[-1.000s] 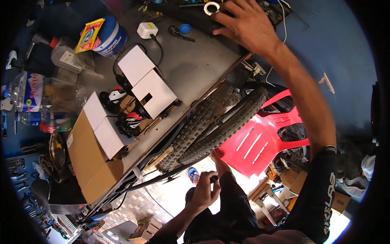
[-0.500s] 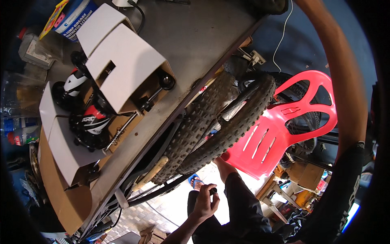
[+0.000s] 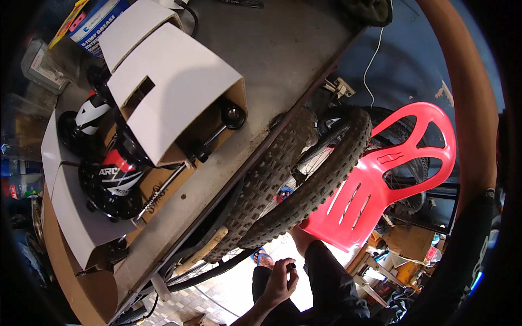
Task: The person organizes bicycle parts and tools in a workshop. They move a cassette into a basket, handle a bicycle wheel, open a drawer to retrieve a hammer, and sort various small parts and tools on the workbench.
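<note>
My left hand [image 3: 280, 281], low in the middle, is closed around a small black cylindrical piece [image 3: 291, 267]. Only the end of that piece shows past the fingers. Up the right side reaches my right arm [image 3: 472, 98], and its hand lies beyond the upper edge. Above and left on the metal bench sits an opened white cardboard box [image 3: 174, 76]. Two bicycle hubs lie in and beside the box: a black-and-red hub [image 3: 117, 176] and a black-and-white hub [image 3: 89, 117]. A skewer with a spring [image 3: 163, 190] lies near them.
Knobbly bicycle tyres [image 3: 318, 190] lean by the bench edge [image 3: 261, 144]. A red plastic chair [image 3: 353, 201] stands to their right. A blue-and-white grease tub [image 3: 95, 27] sits behind the box. A wooden handle [image 3: 204, 252] sticks out below the bench, and a white cable [image 3: 372, 65] hangs along the blue wall.
The view has shifted slightly, so the box and hubs look larger and the chair sits a little lower. My left hand keeps its grip on the black piece.
</note>
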`<state>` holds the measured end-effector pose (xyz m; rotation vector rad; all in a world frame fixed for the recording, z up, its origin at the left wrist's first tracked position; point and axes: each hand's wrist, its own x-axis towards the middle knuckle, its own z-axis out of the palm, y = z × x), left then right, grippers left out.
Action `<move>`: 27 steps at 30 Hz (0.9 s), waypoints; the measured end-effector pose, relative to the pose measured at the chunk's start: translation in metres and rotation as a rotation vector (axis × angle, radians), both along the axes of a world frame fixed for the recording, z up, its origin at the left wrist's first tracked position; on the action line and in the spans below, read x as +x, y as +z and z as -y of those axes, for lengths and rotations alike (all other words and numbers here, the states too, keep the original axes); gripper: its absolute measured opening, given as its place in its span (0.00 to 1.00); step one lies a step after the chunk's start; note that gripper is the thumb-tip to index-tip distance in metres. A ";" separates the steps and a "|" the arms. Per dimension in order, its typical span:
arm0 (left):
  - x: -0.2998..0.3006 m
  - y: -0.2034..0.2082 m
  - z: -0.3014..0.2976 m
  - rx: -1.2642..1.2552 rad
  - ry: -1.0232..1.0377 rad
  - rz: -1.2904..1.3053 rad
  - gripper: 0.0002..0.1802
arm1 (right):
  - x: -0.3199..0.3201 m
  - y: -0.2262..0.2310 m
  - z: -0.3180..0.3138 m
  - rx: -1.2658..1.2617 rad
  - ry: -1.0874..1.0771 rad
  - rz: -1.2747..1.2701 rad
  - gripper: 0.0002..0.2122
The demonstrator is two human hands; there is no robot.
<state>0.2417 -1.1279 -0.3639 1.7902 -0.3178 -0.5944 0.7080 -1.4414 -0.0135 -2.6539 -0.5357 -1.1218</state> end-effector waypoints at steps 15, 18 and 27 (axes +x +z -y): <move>0.019 0.013 0.009 0.015 -0.008 0.020 0.24 | -0.016 -0.003 -0.004 -0.041 -0.048 -0.067 0.14; 0.035 0.052 0.013 0.070 0.005 -0.028 0.24 | -0.016 -0.022 -0.004 -0.171 -0.077 -0.106 0.14; 0.170 0.231 0.063 -0.022 -0.053 0.386 0.23 | -0.048 -0.049 0.015 0.115 0.112 -0.215 0.15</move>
